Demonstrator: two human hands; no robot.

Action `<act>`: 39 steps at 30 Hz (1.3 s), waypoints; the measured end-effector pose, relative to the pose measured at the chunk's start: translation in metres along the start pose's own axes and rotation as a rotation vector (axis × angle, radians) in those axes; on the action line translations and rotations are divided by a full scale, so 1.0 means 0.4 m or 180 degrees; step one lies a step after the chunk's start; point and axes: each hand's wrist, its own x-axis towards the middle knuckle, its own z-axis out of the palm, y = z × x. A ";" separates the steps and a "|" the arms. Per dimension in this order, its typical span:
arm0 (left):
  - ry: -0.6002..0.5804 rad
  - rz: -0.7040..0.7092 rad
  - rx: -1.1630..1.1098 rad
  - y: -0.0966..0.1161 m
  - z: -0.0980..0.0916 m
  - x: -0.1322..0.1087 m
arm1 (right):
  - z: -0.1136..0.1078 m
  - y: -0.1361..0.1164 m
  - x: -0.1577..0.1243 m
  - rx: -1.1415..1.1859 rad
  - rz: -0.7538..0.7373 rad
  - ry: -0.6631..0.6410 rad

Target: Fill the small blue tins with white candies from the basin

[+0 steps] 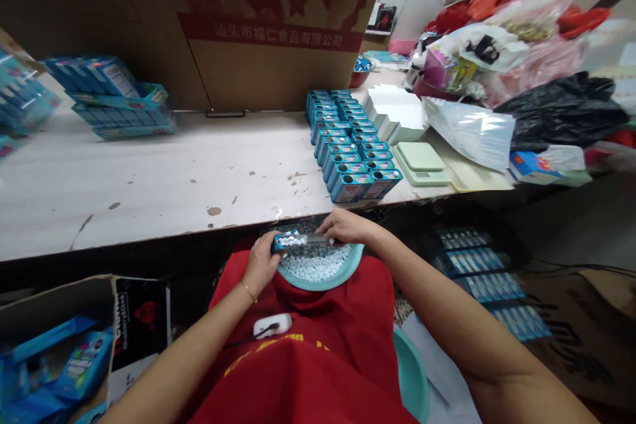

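My left hand [262, 264] is closed round a small blue tin [281, 242], with white pellets heaped at its opening. My right hand [342, 227] grips a greyish, partly see-through scoop [318, 239]; its end meets the tin, and white pellets lie along it. Beneath both hands a turquoise bowl [322, 284] rests on my lap, holding many white candy pellets [313, 266]. The scoop's far end and some of my right fingers are hard to make out. Several blue tins [352, 146] stand in two rows on the white table beyond.
Right of the tins are stacked white cards [395, 109] and a pale green scale [422, 162]. A large carton [278, 33] stands behind the white table [149, 192]. Blue packs [112, 99] sit left; an open box [114, 318] is lower left. Another turquoise bowl [412, 374] is beside my lap.
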 end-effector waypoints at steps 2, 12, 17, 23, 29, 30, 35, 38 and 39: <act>-0.0010 0.0008 -0.0008 0.000 0.004 -0.002 | 0.008 0.014 -0.003 0.0261 0.0025 -0.0002; 0.0239 0.0045 0.0067 0.015 -0.035 -0.024 | 0.021 0.143 -0.075 0.1069 -0.0004 0.0298; 0.0265 0.0368 0.0117 0.102 -0.094 -0.016 | 0.106 0.259 -0.005 0.0426 0.0313 0.0853; 0.0382 0.0272 -0.0465 0.180 -0.165 0.064 | 0.254 0.269 0.096 -0.1135 0.0661 0.1262; 0.0347 -0.0238 -0.1489 0.158 -0.136 0.089 | 0.286 0.295 0.115 -0.0850 0.0642 0.1248; 0.0314 -0.0297 -0.1672 0.155 -0.123 0.086 | 0.283 0.306 0.114 -0.0812 0.0657 0.1272; 0.0583 -0.0107 -0.1963 0.159 -0.095 0.129 | 0.279 0.349 0.107 -0.0795 0.0683 0.1348; 0.0768 0.0228 -0.1579 0.135 -0.108 0.226 | 0.293 0.353 0.111 -0.0819 0.0664 0.1286; 0.0815 0.0251 -0.1421 0.121 -0.112 0.261 | 0.300 0.353 0.112 -0.0830 0.0637 0.1250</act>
